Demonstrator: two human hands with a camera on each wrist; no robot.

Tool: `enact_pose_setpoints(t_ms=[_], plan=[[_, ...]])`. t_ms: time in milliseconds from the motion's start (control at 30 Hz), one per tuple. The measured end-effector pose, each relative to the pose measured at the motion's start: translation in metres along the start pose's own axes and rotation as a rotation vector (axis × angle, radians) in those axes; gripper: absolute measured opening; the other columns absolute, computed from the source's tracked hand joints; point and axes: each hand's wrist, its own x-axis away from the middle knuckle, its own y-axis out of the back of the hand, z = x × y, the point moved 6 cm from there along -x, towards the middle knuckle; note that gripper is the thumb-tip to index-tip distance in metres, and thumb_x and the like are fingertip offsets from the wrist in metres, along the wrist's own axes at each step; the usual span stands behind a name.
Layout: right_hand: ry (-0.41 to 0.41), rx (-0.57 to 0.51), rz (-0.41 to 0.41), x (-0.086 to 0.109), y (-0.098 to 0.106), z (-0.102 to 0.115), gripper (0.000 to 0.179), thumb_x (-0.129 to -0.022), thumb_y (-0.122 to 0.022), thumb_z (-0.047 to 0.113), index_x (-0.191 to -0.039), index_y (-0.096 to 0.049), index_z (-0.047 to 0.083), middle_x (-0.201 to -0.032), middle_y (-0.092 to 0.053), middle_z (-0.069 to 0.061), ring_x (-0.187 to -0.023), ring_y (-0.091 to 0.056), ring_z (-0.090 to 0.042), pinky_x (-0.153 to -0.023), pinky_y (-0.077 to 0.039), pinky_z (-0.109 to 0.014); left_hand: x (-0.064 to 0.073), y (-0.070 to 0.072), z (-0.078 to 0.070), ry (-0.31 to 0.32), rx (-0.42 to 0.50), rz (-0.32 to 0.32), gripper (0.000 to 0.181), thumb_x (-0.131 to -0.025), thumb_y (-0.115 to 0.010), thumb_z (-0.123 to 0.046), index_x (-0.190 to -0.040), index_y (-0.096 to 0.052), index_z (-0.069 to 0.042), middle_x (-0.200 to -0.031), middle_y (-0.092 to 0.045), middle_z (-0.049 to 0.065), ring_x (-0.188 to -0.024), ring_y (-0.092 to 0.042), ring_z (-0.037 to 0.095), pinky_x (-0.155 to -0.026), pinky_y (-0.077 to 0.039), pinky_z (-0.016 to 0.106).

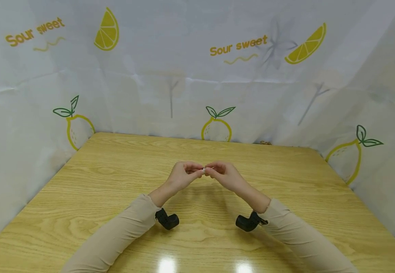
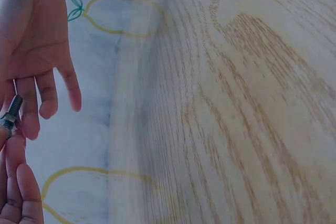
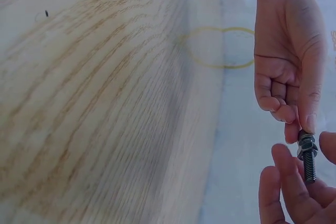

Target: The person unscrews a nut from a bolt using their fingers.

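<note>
Lemon-printed cloth hangs at twelve o'clock behind the wooden table. Near six o'clock, held above the wood, a small metal bolt with a nut looks light, stiff and perhaps slick; its head seems the surest hold. At seven, the left hand sits narrow about the nut, whether gripping I cannot tell; at five, the right hand pinches the head.

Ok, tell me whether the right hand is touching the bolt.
Touching: the right wrist view shows the right hand pinching the bolt, its thumb tip against the end opposite the bare thread.
</note>
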Motion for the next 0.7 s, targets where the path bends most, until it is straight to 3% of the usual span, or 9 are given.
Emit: enact_pose_setpoints(t_ms=[133, 300, 433, 533, 700], plan=[[0.002, -0.007, 0.018, -0.0002, -0.0010, 0.0000, 0.032, -0.097, -0.051, 0.024, -0.115, -0.062, -0.001, -0.108, -0.067, -0.019, -0.105, -0.061, -0.037, -0.092, -0.049, -0.047, -0.0009, -0.0006, 0.0017, 0.012, 0.014, -0.003, 0.026, -0.089, -0.065, -0.019, -0.110, -0.069, -0.004, -0.103, -0.070, 0.016, -0.096, -0.066, 0.033, -0.085, -0.053, 0.042], [0.030, 0.033, -0.038, -0.0004, 0.0021, 0.0006, 0.027, -0.092, -0.060, 0.019, -0.112, -0.063, 0.002, -0.111, -0.065, -0.017, -0.104, -0.062, -0.031, -0.085, -0.053, -0.039, -0.0016, -0.0004, 0.0022, 0.014, 0.019, -0.010, 0.026, -0.089, -0.065, -0.018, -0.109, -0.068, -0.004, -0.102, -0.070, 0.016, -0.094, -0.066, 0.033, -0.086, -0.053, 0.043], [0.037, 0.014, -0.042, -0.0006, 0.0030, 0.0011, 0.034, -0.089, -0.064, 0.020, -0.118, -0.059, 0.003, -0.116, -0.063, -0.017, -0.106, -0.060, -0.030, -0.084, -0.053, -0.036, -0.0024, 0.0000, 0.0019, 0.018, 0.020, -0.021, 0.023, -0.088, -0.065, -0.017, -0.108, -0.069, -0.005, -0.101, -0.071, 0.015, -0.089, -0.068, 0.026, -0.084, -0.053, 0.044], [0.036, 0.007, -0.012, -0.0012, 0.0019, 0.0011, 0.037, -0.092, -0.060, 0.023, -0.122, -0.057, 0.001, -0.117, -0.063, -0.018, -0.107, -0.060, -0.033, -0.086, -0.053, -0.038, -0.0026, 0.0001, 0.0017, 0.021, 0.025, -0.022, 0.023, -0.088, -0.065, -0.017, -0.107, -0.070, -0.005, -0.101, -0.071, 0.014, -0.089, -0.069, 0.024, -0.085, -0.053, 0.045], [0.029, 0.022, 0.013, -0.0010, 0.0006, -0.0003, 0.032, -0.096, -0.053, 0.023, -0.116, -0.062, 0.000, -0.109, -0.067, -0.019, -0.104, -0.062, -0.035, -0.087, -0.052, -0.041, -0.0022, -0.0001, 0.0018, 0.016, 0.019, -0.019, 0.023, -0.089, -0.065, -0.018, -0.107, -0.070, -0.005, -0.100, -0.071, 0.014, -0.091, -0.068, 0.028, -0.085, -0.053, 0.043]])
